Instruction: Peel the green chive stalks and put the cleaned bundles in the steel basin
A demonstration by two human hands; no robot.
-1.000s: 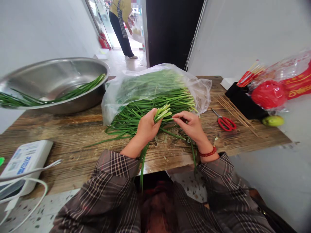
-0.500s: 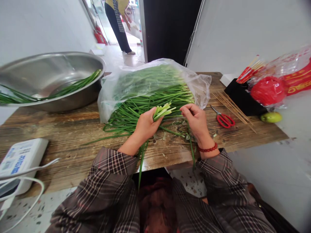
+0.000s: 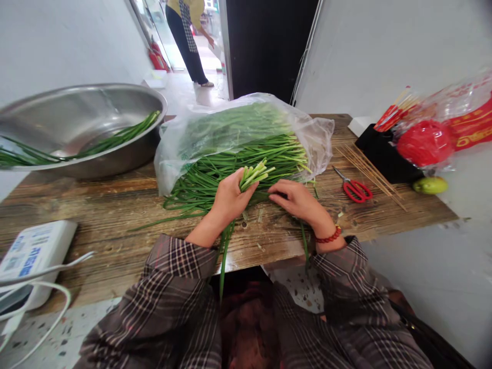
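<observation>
Inside your left hand (image 3: 230, 197), the small bunch of garlic chives (image 3: 252, 176) sits with its pale stem ends poking out past your thumb and its green leaves hanging below, over the near edge of the wooden surface (image 3: 154, 246). Those left fingers are clenched around the bunch. Just to their right, the fingers (image 3: 279, 197) of your right hand (image 3: 302, 202) are curled in close together; you cannot tell whether they pinch a thin strand.

Directly beyond your fingers lies the large pile of garlic chives (image 3: 238, 164), partly covered by a translucent plastic bag (image 3: 322, 134). To the right of your right fingers are the red-handled scissors (image 3: 357, 191), then thin wooden skewers (image 3: 369, 175), a black box (image 3: 388, 159) and a yellow-green fruit (image 3: 430, 185). Well to the left of your left fingers, a stainless-steel basin (image 3: 92, 93) contains more garlic chives (image 3: 119, 139); nearer you is a white device (image 3: 49, 246) with cables (image 3: 57, 267). Far beyond your fingers, a person (image 3: 188, 46) stands past the doorway.
</observation>
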